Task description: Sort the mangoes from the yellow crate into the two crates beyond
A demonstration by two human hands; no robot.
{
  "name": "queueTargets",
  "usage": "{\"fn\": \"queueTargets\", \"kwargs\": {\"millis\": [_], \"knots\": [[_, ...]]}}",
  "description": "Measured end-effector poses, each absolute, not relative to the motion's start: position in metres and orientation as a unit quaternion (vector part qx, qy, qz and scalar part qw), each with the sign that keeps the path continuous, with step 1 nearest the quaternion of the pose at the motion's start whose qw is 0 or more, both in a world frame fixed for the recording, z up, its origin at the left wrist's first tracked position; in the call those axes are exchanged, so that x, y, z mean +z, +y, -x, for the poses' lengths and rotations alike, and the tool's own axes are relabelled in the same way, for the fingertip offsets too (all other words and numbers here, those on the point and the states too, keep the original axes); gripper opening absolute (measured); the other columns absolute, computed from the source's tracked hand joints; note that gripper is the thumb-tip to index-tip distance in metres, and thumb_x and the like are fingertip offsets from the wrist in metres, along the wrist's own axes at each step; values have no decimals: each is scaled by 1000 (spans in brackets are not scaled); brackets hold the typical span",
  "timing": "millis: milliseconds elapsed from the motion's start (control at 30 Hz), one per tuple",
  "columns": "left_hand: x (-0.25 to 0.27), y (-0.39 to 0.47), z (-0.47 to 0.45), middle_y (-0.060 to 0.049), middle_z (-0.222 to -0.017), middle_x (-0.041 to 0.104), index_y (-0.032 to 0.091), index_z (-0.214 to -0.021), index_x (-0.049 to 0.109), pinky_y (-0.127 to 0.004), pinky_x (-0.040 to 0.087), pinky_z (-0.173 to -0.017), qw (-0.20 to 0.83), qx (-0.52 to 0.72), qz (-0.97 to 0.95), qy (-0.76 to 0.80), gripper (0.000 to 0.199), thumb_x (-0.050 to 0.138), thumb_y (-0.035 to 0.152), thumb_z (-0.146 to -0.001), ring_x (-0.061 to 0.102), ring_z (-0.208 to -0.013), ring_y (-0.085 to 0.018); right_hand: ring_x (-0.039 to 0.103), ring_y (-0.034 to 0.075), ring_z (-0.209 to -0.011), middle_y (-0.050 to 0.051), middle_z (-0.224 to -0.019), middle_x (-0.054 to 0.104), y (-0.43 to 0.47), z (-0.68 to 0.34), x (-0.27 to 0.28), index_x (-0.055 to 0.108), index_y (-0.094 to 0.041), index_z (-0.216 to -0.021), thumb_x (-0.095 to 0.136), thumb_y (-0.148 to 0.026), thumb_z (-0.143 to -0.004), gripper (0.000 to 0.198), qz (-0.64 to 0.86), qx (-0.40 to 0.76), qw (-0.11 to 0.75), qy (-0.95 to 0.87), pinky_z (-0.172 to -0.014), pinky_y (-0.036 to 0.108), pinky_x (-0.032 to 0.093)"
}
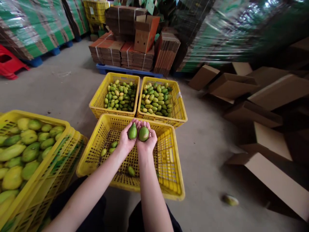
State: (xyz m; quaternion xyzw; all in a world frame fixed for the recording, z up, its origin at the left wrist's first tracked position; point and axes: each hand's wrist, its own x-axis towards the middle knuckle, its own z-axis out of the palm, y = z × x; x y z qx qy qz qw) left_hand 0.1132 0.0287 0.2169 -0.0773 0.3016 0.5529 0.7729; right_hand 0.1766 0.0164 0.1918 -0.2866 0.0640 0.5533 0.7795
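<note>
My left hand and my right hand are side by side, palms up and cupped. In my left hand rests a pear-shaped green papaya with a narrow neck. A rounder green papaya with a pale brown patch sits in my right hand. Both hands are above a yellow plastic crate with slotted walls. Several small green fruits lie on its floor, among them one green fruit near the front and a few at the left. My forearms hide part of the crate.
Behind stand two yellow crates of green fruit. At left, a stacked crate holds larger yellow-green fruit. Cardboard boxes lie at right, near a loose fruit on the floor. Flattened cartons sit on a blue pallet.
</note>
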Motion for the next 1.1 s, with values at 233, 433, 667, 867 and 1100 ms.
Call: {"fn": "queueTargets", "kwargs": {"millis": [233,433,667,867,1100], "knots": [[217,29,-112,-5,-77,75,10,-93,72,-27,54,-95,780,551,76,289,26,46,7,-93,73,-74,-11,66,16,-91,3,-87,69,16,-176,193,63,-18,-86,54,-18,-66,22,286,548,785,39,-106,38,47],[217,29,-111,-2,-72,73,10,-103,72,-25,53,-94,763,568,80,298,29,45,6,-92,71,-69,-10,66,16,-82,3,-79,67,16,-168,198,63,-17,-83,52,-20,-67,19,291,544,787,29,-104,39,47],[217,34,-106,-4,-74,72,10,-91,70,-25,56,-87,784,547,71,285,22,48,8,-88,70,-73,-11,67,14,-79,1,-78,68,19,-169,198,60,-19,-83,52,-17,-67,18,278,541,791,66,-94,35,54],[181,27,-100,-1,-70,67,18,-96,66,-17,55,-63,820,372,-99,423,25,42,21,-93,66,-62,-8,68,13,-70,-3,-73,67,14,-205,194,59,-22,-89,47,-18,-67,25,298,525,781,161,-68,29,57],[145,-43,-59,-2,-49,56,19,-77,63,-44,55,-50,798,202,-246,511,9,60,24,-83,66,-48,-28,67,13,-64,-4,-70,67,7,-232,198,58,-23,-86,46,-17,-65,25,322,504,797,89,-66,29,56]]}}
